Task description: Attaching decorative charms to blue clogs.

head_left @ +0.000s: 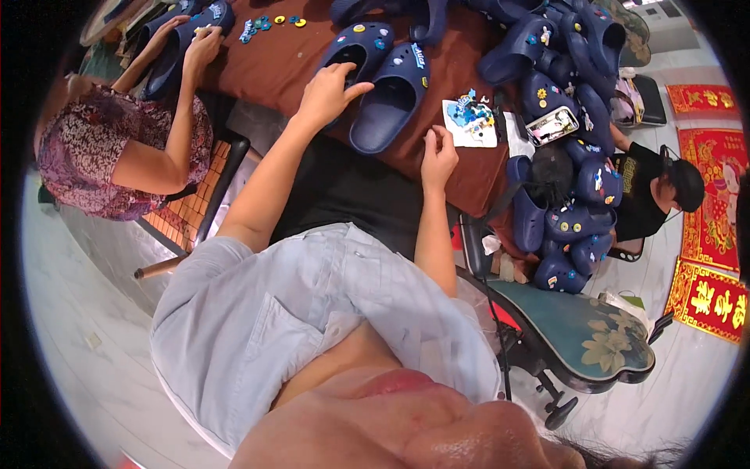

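A pair of navy clogs lies before me on the brown cloth: the left clog [361,45] and the right clog [391,98], both with small charms on their tops. My left hand [328,92] is at the heel opening of the left clog, fingers apart and thumb stretched toward the right clog. My right hand [440,160] is beside a white sheet [483,142] bearing a pile of blue, yellow and white shoe charms [470,116]. Its thumb and forefinger are pinched together; whatever is between them is too small to make out.
More navy clogs are heaped at the right [578,176] and along the far edge. A phone [552,125] lies by the sheet. Loose charms [269,26] sit far left, near a person [125,148] handling clogs. Another person [652,184] is at right, beyond a green chair [570,328].
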Motion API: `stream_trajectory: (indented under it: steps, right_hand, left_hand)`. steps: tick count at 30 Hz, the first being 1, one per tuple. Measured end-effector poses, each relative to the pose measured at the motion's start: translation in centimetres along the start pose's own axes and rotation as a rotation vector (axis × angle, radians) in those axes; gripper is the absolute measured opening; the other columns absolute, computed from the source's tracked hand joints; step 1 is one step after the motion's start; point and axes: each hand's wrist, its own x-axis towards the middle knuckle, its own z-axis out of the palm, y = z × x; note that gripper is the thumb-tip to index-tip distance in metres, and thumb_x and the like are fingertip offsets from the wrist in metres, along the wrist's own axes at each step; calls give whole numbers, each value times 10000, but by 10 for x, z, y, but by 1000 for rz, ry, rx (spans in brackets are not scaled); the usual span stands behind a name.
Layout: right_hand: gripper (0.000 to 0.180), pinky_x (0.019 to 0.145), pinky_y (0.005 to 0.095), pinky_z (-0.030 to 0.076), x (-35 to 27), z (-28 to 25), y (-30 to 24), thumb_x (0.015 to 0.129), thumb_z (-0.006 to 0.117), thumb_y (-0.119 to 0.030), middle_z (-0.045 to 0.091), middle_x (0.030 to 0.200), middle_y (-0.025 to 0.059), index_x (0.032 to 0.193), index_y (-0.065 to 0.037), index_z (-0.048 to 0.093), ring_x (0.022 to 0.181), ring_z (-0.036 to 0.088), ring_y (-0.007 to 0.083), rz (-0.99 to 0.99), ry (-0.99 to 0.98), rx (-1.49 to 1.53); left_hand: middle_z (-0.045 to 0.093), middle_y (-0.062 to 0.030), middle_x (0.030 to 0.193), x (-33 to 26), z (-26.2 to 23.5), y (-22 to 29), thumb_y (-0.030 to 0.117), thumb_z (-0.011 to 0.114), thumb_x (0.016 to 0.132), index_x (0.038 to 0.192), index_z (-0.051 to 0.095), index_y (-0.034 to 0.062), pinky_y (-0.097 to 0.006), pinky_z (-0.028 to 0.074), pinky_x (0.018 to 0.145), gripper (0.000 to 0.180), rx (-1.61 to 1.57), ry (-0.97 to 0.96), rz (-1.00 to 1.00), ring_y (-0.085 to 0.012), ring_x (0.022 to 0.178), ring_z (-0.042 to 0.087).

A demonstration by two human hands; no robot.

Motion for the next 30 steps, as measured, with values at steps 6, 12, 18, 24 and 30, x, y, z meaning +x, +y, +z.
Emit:
stream_trajectory:
  steps: [6, 12, 18, 24, 30]
  right_hand:
    - [428, 675, 420, 463, 72, 25, -10, 905, 634, -453, 612, 699, 143, 1060, -69, 529, 672, 616, 324, 235, -142, 0]
    - [585, 831, 466, 464, 115, 64, 0, 824, 664, -567, 653, 925, 247, 958, -14, 529, 885, 623, 425, 307, -252, -147]
    - [446, 787, 497, 465, 112, 64, 5, 873, 646, -443, 650, 856, 265, 862, -8, 543, 871, 620, 465, 245, -236, -38]
    - [249, 724, 569, 442, 106, 66, 2, 966, 508, -278, 632, 841, 308, 962, -29, 497, 843, 592, 525, 6, -203, -147]
    - [201, 711, 594, 436, 103, 67, 0, 984, 462, -240, 624, 834, 325, 1000, -40, 460, 841, 587, 535, 2, -183, -213]
  left_hand:
    - [638, -274, 1083, 24, 34, -8, 516, 731, 772, 1086, 612, -80, -459, 475, 906, 684, 69, -35, 54, -409, 1055, 596]
    - [651, -261, 999, 25, 38, 4, 335, 686, 819, 990, 630, -73, -472, 482, 866, 446, 89, -77, 64, -408, 986, 613]
    - [662, -233, 941, 20, 46, 1, 278, 680, 813, 917, 644, -43, -478, 499, 829, 340, 106, 42, 125, -398, 933, 622]
    - [665, -218, 911, 17, 48, 6, 255, 685, 806, 868, 642, -31, -469, 517, 804, 296, 133, 90, 93, -381, 912, 630]
    - [661, -197, 899, 15, 51, 6, 239, 689, 805, 860, 634, -26, -459, 521, 793, 277, 156, 101, 110, -365, 911, 626]
